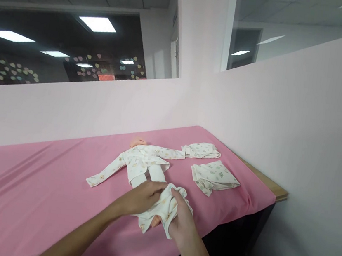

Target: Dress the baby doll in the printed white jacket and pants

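Near the front edge of pink sheet (56,197), around the lower end of doll (156,173): small patterned garment (168,204), bunched between 2 hands. Should handle very light and soft, likely thin cotton knit; apt to drape, crumple and stretch a little, without enough stiffness to keep a shape. Probably neither slippery nor fragile, short of hard tugging at seams. Best taken by the gathered upper edge, 1 hand per side, spreading the opening. With left hand (143,197), pinching upper-left cloth between thumb and fingers; with right hand (185,221), clasping the right side, thumb on top, fingers mostly hidden under folds. Looks white to cream, scattered with yellowish and greenish motifs too small to make out. Hangs in 2 loose ends at bottom, with bare foot (156,221) showing between. Cannot tell the foot's exact relation to the cloth. Farther right, well apart: folded garment (216,177) of similar print; behind, second folded garment (201,150).
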### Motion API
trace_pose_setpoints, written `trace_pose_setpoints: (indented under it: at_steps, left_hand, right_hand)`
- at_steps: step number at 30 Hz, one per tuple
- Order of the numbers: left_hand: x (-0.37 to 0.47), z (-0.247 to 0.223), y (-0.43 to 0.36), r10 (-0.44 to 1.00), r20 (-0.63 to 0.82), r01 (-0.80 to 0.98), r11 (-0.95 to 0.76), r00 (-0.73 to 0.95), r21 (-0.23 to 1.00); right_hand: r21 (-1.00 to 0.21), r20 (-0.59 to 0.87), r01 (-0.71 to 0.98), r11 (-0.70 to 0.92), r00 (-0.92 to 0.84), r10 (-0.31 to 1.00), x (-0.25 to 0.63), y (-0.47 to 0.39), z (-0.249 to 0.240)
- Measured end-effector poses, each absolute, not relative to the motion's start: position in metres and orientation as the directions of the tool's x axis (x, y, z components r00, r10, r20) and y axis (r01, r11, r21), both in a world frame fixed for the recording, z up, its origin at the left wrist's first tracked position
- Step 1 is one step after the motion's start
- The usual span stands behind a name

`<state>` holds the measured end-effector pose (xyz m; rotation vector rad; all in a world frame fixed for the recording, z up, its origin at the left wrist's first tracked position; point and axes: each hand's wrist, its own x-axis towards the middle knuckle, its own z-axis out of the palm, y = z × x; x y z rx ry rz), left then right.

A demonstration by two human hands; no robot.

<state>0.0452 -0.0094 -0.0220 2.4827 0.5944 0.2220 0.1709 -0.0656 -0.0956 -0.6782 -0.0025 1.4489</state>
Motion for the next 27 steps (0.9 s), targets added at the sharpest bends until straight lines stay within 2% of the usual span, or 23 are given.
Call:
trace_pose_setpoints:
  at_steps: [2,6,11,13,15,17,20,23,25,27]
  left_hand:
    - [0.041,-0.025,-0.033,0.563,0.015,0.450,-0.676,0.826,0.584]
    - [0.051,-0.051,-0.061,0.641,0.208,0.583,-0.763,0.739,0.280]
    - [0.074,-0.080,-0.057,0.712,0.211,0.735,-0.677,0.669,-0.044]
    - [0.077,-0.082,-0.051,0.699,0.210,0.728,-0.673,0.684,-0.130]
    - [0.074,-0.080,-0.044,0.666,0.200,0.694,-0.706,0.718,-0.142]
    - [0.069,-0.074,-0.036,0.634,0.214,0.656,-0.754,0.743,-0.045]
    - [0.063,-0.062,-0.024,0.656,0.241,0.574,-0.748,0.715,0.334]
    - [0.063,-0.054,-0.014,0.712,0.168,0.444,-0.585,0.682,0.678]
    - [0.064,-0.052,-0.006,0.723,0.064,0.392,-0.444,0.688,0.806]
    - [0.063,-0.052,0.003,0.730,-0.003,0.390,-0.361,0.683,0.847]
  right_hand:
    - [-0.438,-0.383,-0.897,-0.060,0.126,0.915,0.169,-0.069,-0.093]
    - [-0.470,-0.351,-0.870,-0.145,0.034,0.936,0.168,-0.073,-0.094]
    - [-0.484,-0.324,-0.871,-0.082,0.091,0.941,0.168,-0.072,-0.096]
    - [-0.486,-0.308,-0.872,-0.062,0.104,0.946,0.167,-0.071,-0.095]
    - [-0.483,-0.287,-0.874,-0.048,0.106,0.952,0.165,-0.071,-0.094]
    - [-0.474,-0.259,-0.879,-0.041,0.094,0.961,0.163,-0.071,-0.095]
    - [-0.485,-0.205,-0.873,-0.056,0.052,0.977,0.162,-0.070,-0.098]
    - [-0.543,-0.123,-0.838,-0.055,0.015,0.992,0.162,-0.069,-0.102]
    - [-0.557,-0.061,-0.831,-0.009,0.030,0.998,0.162,-0.070,-0.101]
    - [-0.559,-0.016,-0.827,0.054,0.076,0.997,0.160,-0.075,-0.098]
